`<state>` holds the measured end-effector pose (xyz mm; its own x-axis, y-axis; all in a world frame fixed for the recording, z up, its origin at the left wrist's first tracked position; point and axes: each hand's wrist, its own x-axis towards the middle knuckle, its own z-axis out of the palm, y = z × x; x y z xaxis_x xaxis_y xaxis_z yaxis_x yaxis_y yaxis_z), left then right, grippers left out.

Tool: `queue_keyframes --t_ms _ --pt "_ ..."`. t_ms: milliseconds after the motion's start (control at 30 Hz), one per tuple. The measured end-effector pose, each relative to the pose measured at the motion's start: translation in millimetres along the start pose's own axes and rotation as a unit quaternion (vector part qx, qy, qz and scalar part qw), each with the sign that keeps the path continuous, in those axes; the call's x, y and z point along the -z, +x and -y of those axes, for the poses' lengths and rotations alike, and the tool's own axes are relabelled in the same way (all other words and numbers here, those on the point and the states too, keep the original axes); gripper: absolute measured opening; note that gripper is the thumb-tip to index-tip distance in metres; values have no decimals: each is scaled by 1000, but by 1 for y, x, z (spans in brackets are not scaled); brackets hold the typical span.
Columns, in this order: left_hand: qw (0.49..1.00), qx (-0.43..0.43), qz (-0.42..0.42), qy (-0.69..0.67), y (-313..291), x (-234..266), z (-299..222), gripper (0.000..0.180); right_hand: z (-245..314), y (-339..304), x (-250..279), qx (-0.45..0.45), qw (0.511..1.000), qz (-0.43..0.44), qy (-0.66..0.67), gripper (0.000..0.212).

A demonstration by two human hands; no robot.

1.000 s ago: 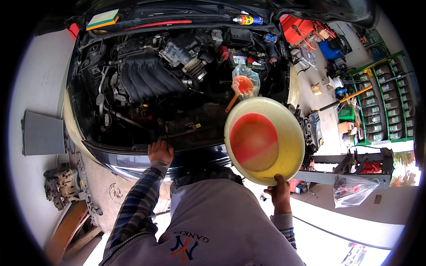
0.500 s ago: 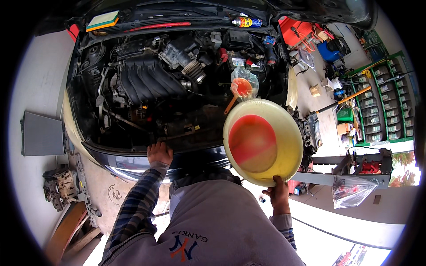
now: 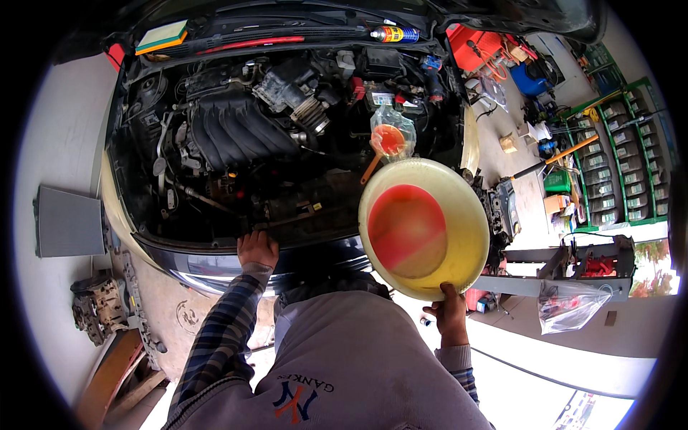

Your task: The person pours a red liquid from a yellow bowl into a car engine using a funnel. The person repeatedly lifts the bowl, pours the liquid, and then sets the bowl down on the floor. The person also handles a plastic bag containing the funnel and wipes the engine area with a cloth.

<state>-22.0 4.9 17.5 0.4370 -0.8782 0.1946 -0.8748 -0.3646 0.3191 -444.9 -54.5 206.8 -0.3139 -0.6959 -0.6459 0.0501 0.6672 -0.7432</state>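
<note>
My right hand (image 3: 449, 315) grips the near rim of a cream plastic basin (image 3: 466, 215), thumb over the rim. Pinkish-red liquid (image 3: 405, 226) pools in its far left part, and the basin looks tilted that way. Just beyond the basin's far rim, clear plastic (image 3: 401, 118) surrounds a round orange-red piece (image 3: 389, 139) with a brownish, handle-like strip. Whether the basin touches it, I cannot tell. My left hand (image 3: 258, 249) rests on the front edge of the car's engine bay (image 3: 301, 244), fingers curled over it.
The black engine cover (image 3: 240, 132) and battery (image 3: 383, 99) lie ahead. An air filter (image 3: 162, 37) and a spray can (image 3: 395, 34) sit by the windscreen. Right are a long-handled tool (image 3: 559, 158) and a green rack (image 3: 616, 158); a grimy metal part (image 3: 100, 304) is at left.
The view has shifted slightly. Both hands and the basin keep almost the same places, with the liquid still in its far left part.
</note>
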Motion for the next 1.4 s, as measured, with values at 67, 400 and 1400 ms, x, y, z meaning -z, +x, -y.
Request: queue_keyframes --t_ms 67,400,1400 --pt "1000 4 7 -3 0 0 0 23 0 0 -1 4 1000 -2 1 35" --pt "1000 -1 -3 -2 -2 -5 3 21 0 -2 -2 7 1000 5 -7 35" --pt "999 -20 -46 -4 -1 -9 1 17 -2 0 1 22 1000 6 -9 35"
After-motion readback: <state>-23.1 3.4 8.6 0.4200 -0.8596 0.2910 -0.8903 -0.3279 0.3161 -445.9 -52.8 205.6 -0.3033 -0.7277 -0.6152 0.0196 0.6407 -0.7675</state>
